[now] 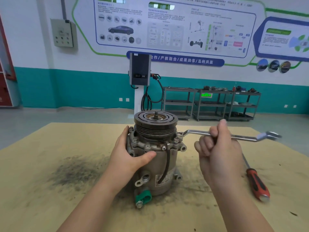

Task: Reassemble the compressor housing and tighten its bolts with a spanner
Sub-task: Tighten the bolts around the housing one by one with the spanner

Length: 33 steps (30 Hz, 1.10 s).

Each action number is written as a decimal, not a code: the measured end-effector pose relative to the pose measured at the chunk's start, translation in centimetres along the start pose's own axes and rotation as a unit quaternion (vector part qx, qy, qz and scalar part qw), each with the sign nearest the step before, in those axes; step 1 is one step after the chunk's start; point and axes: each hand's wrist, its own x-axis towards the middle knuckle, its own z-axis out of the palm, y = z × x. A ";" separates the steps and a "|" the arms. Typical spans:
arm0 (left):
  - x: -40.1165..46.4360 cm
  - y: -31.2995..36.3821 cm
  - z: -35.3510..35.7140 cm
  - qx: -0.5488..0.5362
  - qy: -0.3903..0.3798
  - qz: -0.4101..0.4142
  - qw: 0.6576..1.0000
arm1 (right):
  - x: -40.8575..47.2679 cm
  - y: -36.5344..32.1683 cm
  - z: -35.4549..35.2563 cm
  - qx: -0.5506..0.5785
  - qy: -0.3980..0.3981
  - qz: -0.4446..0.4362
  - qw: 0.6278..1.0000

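The compressor (pixel 155 166) stands upright in the middle of the table, its dark grooved pulley (pixel 155 122) on top and a green cap (pixel 144 197) near its base. My left hand (pixel 129 151) wraps around the left side of the housing just under the bolted flange. My right hand (pixel 217 144) is closed on the shaft of a silver spanner (pixel 234 136). The spanner's ring end sits on a bolt (pixel 179 133) at the flange's right edge; its other end sticks out to the right, blurred.
A red-handled screwdriver (pixel 257 183) lies on the table to the right of my right arm. The table is covered in tan board (pixel 50 206) with a dark grime patch (pixel 75 171) at left. Shelving carts (pixel 212 104) and a charger post stand behind.
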 end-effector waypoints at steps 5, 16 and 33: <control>0.0 0.0 0.3 -0.020 0.004 0.009 1.000 | 1.2 0.1 -0.7 0.042 -0.042 0.108 0.992; 0.2 -0.4 0.3 -0.023 0.002 -0.001 1.000 | 1.8 0.7 -1.2 0.109 -0.053 0.177 0.977; 0.1 -0.1 0.5 -0.014 0.008 0.014 1.000 | -3.9 2.9 0.5 -0.327 -0.169 -0.405 0.837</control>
